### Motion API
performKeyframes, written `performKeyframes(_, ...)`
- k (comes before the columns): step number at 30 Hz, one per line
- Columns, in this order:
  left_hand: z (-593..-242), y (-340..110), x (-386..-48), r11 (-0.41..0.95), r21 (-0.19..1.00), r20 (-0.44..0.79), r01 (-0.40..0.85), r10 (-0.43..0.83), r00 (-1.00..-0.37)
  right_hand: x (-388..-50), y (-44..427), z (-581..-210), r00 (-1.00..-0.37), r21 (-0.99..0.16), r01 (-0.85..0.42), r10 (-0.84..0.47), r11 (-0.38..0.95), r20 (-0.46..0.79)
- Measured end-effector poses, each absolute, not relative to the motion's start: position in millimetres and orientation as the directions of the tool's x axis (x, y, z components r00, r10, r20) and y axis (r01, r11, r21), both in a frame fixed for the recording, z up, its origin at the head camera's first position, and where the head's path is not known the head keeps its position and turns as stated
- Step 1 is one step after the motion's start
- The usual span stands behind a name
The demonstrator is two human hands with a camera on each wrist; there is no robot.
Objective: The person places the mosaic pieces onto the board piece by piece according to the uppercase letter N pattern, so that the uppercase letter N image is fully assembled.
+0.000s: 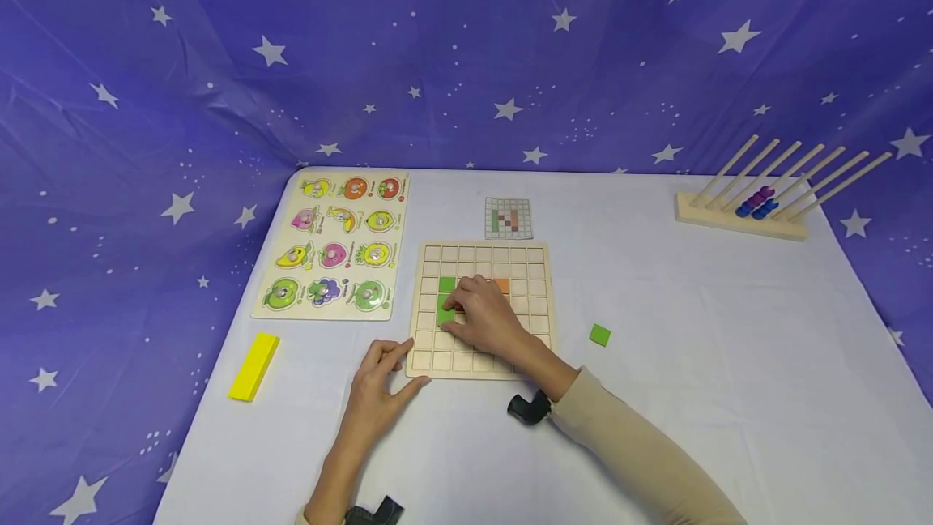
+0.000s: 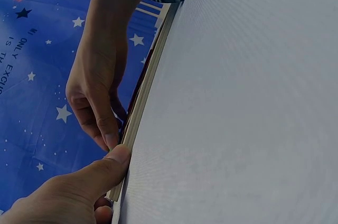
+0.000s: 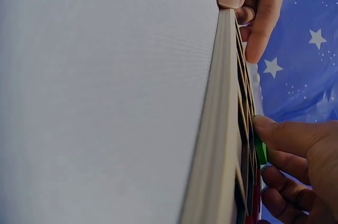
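A square wooden grid board (image 1: 539,347) lies flat on the table. My left hand (image 1: 375,391) holds its near left corner, thumb against the front edge and fingers by the left side. Over the board's left half, my right hand (image 1: 484,318) pinches a green square tile (image 3: 261,150) at the grid. Another green tile (image 1: 447,284) sits in the cell farther back in that column. An orange tile (image 1: 503,287) shows past the right hand, which hides the middle cells. On the table to the right lies a loose green tile (image 1: 600,335). Behind the board is a printed pattern card (image 1: 509,219).
A fruit peg puzzle (image 1: 331,245) lies at the back left, with a yellow block (image 1: 253,367) in front of it. A wooden peg stand (image 1: 739,215) with blue and purple beads stands at the back right. A starry blue cloth (image 1: 466,55) hangs behind the table.
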State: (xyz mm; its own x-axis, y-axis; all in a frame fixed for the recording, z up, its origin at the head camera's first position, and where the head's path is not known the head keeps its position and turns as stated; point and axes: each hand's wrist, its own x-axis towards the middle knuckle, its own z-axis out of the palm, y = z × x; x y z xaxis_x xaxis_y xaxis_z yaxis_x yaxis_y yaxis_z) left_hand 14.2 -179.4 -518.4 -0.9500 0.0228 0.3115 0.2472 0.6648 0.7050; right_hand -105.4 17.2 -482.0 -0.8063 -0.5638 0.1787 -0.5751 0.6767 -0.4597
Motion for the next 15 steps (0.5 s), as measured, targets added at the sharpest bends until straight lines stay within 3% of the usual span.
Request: performKeyframes(15,-518.7,-179.5,14.0,0.671,0.697,0.319,0.252,0.025,-0.947,-102.7,16.4,-485.8,-0.801,-0.436,-0.59,-0.56,0.68,0.21)
